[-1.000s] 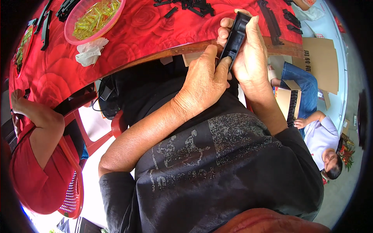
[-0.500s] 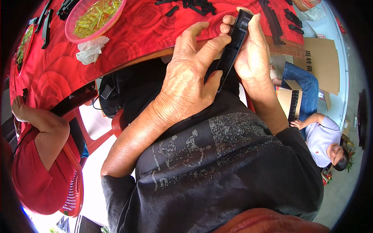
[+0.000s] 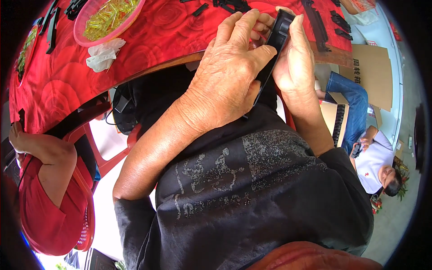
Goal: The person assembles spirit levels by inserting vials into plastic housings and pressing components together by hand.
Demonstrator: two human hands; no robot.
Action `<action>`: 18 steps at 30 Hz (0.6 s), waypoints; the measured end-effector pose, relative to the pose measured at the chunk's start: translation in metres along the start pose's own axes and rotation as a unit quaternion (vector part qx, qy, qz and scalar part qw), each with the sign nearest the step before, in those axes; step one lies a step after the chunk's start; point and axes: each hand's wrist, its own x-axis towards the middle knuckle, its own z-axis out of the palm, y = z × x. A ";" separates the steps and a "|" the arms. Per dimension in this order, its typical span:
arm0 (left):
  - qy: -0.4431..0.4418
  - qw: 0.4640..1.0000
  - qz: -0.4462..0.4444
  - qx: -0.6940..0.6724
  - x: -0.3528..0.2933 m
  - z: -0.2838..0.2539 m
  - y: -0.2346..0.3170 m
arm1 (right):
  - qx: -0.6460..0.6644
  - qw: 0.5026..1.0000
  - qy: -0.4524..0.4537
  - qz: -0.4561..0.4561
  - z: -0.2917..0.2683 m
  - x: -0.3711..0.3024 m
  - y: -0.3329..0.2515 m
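Black and slim, the long part (image 3: 280,33) slants between both hands at the near edge of the red tablecloth (image 3: 171,38); the right hand (image 3: 294,67) grasps it, fingers curled behind and thumb along its side, while the left hand (image 3: 227,81) lays thumb and forefinger against it, pinching or only pressing, I cannot tell. Uneven sideways pressure from the left could twist it loose and drop it.
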 end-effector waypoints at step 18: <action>-0.087 0.994 -0.056 0.016 -0.037 0.000 0.017 | 0.025 0.999 -0.043 -0.001 -0.010 0.002 -0.001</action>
